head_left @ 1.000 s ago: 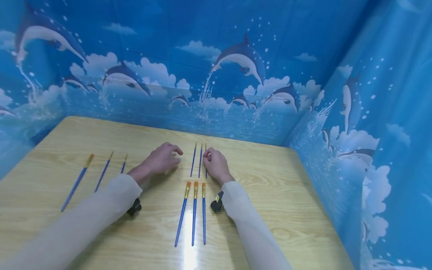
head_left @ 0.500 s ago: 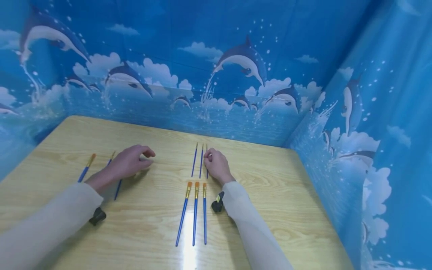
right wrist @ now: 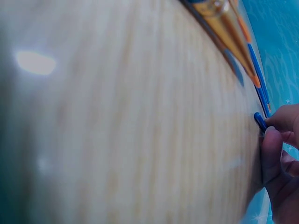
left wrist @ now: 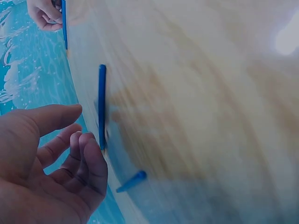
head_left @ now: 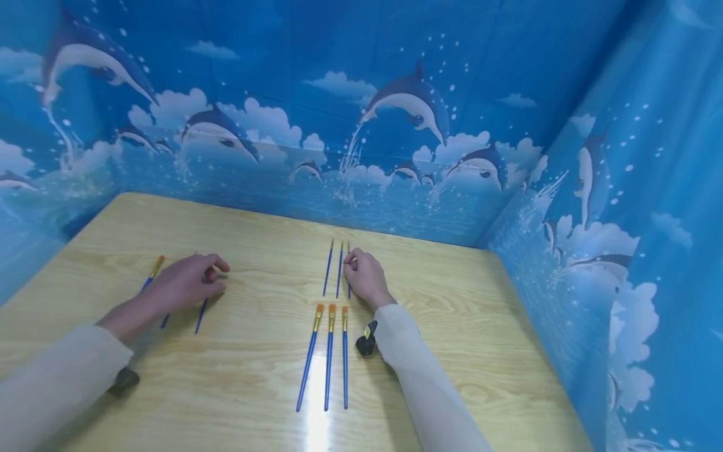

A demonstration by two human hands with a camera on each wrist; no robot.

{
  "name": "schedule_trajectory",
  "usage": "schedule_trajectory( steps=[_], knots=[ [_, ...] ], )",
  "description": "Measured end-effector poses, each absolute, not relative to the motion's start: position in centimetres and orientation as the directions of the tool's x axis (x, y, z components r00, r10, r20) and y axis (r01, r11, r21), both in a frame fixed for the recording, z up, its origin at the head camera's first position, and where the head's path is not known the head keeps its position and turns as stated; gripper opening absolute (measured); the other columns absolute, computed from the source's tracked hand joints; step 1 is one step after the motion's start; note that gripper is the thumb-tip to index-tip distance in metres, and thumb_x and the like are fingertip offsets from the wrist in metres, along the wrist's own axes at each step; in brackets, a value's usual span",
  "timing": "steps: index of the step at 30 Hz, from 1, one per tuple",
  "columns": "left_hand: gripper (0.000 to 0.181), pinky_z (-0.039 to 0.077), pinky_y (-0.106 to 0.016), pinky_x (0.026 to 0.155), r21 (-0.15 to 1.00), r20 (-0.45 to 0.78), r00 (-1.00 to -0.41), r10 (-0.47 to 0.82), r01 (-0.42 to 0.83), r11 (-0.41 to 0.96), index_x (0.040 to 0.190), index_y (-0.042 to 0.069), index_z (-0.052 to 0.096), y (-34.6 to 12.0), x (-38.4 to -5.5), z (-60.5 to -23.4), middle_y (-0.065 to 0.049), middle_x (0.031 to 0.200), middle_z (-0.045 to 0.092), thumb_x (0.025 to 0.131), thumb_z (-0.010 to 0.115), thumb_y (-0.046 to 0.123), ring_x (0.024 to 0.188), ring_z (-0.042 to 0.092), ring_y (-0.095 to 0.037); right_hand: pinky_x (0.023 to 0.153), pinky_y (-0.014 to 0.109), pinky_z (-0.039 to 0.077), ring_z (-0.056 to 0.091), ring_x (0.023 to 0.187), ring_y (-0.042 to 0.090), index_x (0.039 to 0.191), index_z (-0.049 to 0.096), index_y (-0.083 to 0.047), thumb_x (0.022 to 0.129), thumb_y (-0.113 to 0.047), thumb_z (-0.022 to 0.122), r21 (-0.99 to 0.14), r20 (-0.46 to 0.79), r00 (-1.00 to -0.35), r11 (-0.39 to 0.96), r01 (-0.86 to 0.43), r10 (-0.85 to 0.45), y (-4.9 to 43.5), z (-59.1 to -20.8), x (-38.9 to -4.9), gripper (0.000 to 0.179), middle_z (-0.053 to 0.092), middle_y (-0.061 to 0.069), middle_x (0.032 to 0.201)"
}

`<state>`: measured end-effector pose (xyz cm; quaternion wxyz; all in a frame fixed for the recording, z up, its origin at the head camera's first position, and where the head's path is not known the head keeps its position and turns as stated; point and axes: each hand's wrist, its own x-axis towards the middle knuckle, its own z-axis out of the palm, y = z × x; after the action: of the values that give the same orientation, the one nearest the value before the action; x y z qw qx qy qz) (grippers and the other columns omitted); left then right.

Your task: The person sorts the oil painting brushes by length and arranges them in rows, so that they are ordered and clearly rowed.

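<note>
- Paintbrushes [head_left: 329, 370] lie on the desk [head_left: 480, 351]: three with wide tips nearer the person, three thin ones just beyond, and others to the left, partly hidden by the left hand [head_left: 183, 284].
- Fingers of the right hand [head_left: 366, 277] and its thumb pinch the rightmost thin brush [right wrist: 259, 121].
- Left fingers curve loosely, apart from the thumb, holding nothing, above the left-side brushes [head_left: 201, 316].
- Each brush should feel light and stiff; its smooth, slim handle may roll or slip.
- Mid-handle looks the best hold, sparing the soft bristles [head_left: 332, 308].
</note>
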<state>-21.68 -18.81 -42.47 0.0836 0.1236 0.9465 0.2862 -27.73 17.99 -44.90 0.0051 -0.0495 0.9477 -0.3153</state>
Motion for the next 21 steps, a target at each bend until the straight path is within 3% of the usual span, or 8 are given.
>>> schedule_trajectory(
  steps=[5, 11, 18, 21],
  knots=[
    [0.039, 0.05, -0.036, 0.072, 0.542, -0.096, -0.958, 0.268, 0.176, 0.822, 0.13, -0.005, 0.065, -19.5, -21.1, -42.7, -0.011, 0.099, 0.068, 0.099, 0.075, 0.017, 0.087, 0.063, -0.022, 0.096, 0.047, 0.057, 0.068, 0.108, 0.028, 0.12, 0.069, -0.011, 0.11, -0.016, 0.061, -0.6, 0.021, -0.995, 0.796, -0.087, -0.093, 18.0, -44.9, -27.8, 0.013, 0.07, 0.012, 0.119],
    [0.038, 0.057, -0.046, 0.08, 0.545, -0.099, -0.954, 0.282, 0.185, 0.818, 0.131, -0.004, 0.065, -19.6, -20.6, -42.9, -0.012, 0.102, 0.072, 0.099, 0.075, 0.013, 0.093, 0.069, -0.026, 0.095, 0.047, 0.057, 0.067, 0.107, 0.027, 0.119, 0.069, -0.011, 0.11, -0.016, 0.061, -0.608, 0.016, -0.996, 0.79, -0.079, -0.087, 17.9, -44.9, -27.7, 0.013, 0.069, 0.012, 0.118],
    [0.036, 0.052, -0.036, 0.07, 0.547, -0.073, -0.947, 0.311, 0.223, 0.807, 0.132, -0.003, 0.064, -18.6, -19.9, -42.8, -0.006, 0.095, 0.071, 0.099, 0.07, 0.011, 0.082, 0.064, -0.017, 0.094, 0.046, 0.057, 0.066, 0.104, 0.025, 0.119, 0.068, -0.012, 0.11, -0.016, 0.061, -0.604, 0.006, -0.997, 0.794, -0.067, -0.079, 17.8, -44.9, -27.6, 0.012, 0.069, 0.01, 0.117],
    [0.034, 0.053, -0.038, 0.07, 0.516, -0.047, -0.941, 0.334, 0.263, 0.815, 0.129, -0.004, 0.066, -18.1, -19.7, -42.6, -0.004, 0.094, 0.072, 0.098, 0.07, 0.01, 0.08, 0.064, -0.016, 0.094, 0.045, 0.057, 0.066, 0.104, 0.025, 0.12, 0.068, -0.012, 0.11, -0.016, 0.061, -0.599, 0.002, -0.997, 0.798, -0.061, -0.075, 17.8, -44.9, -27.6, 0.013, 0.069, 0.01, 0.117]
  ],
)
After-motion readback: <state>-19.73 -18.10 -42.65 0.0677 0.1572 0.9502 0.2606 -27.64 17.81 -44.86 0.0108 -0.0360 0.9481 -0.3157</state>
